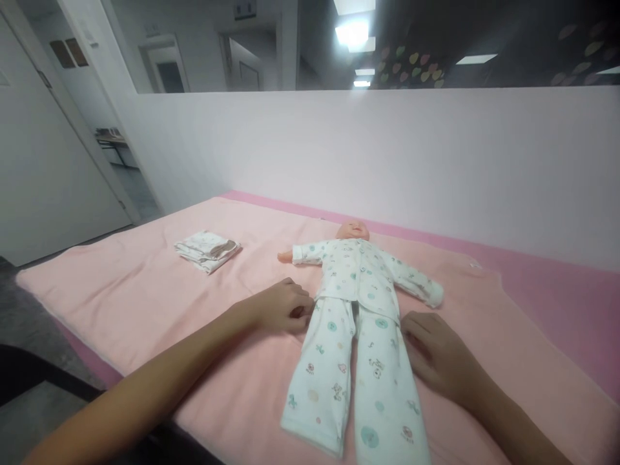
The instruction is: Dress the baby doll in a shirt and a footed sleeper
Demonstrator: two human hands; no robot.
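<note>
Head view, baby doll: the baby doll (353, 230) is lying face up in front of me, its head toward the wall (411, 155) and its legs toward me.
Patterned shirt: the patterned shirt (341, 274) is covering the trunk and both arms, its front lying closed as far as I can see; I am judging this part as done.
Sleeves: on my left the doll's hand (285, 257) is showing past the cuff; on my right the sleeve end (434, 296) is hiding any hand, so that side is looking less settled.
Patterned trousers: the patterned trousers (329, 368) are lying along the legs, their top meeting the shirt's hem, with a gap showing at the crotch. No foot is showing at the left hem, and the right leg is running out of sight, so I cannot tell how fully they are on.
Left hand: my left hand (287, 307) is curling in beside the waist; I cannot tell whether its fingers are pinching fabric.
Right hand: my right hand (433, 349) is bending at the opposite side of the waist, its grip also hidden.
Waist: this is looking like the part in hand, with straightening left.
Folded cloth: a folded printed cloth (207, 250) is lying apart, on my left, upon the pink blanket (145, 284).
</note>
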